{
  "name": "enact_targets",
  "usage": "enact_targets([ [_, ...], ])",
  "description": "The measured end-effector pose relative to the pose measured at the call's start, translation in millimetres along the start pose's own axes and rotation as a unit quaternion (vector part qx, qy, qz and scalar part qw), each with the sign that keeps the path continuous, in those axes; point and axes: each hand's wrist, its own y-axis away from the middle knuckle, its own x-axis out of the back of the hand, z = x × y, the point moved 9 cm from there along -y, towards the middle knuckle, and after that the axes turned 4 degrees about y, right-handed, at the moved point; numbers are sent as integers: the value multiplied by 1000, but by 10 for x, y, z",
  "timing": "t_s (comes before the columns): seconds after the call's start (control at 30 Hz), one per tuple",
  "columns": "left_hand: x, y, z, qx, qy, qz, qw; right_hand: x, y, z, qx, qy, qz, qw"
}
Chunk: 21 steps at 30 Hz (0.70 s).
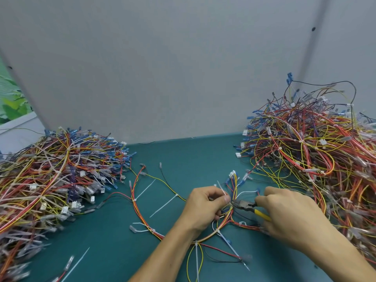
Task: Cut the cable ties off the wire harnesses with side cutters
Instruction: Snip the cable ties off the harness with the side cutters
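Nearest me, a wire harness (138, 210) of red, yellow, orange and black leads loops across the teal surface (183, 155). White cable ties (196, 259) are cinched along it, with long tails sticking out. The left hand (205, 204) has its grip pinching a tie at the bundle. The right hand (289, 216) curls around yellow-handled side cutters (245, 204), whose dark nose is at the wires. Farther back, the left heap (57, 169) and the taller right heap (315, 143) of tangled harnesses flank the surface.

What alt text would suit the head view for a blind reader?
The left hand pinches a cable tie on a harness while the right hand holds cutters to it. Harness piles lie either side on a green table.
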Motion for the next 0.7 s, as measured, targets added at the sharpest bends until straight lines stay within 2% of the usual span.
enact_targets([
  [0.7,16,-3,-9,-2,2,6,1000,26,16,-43,8,0,2,1000],
])
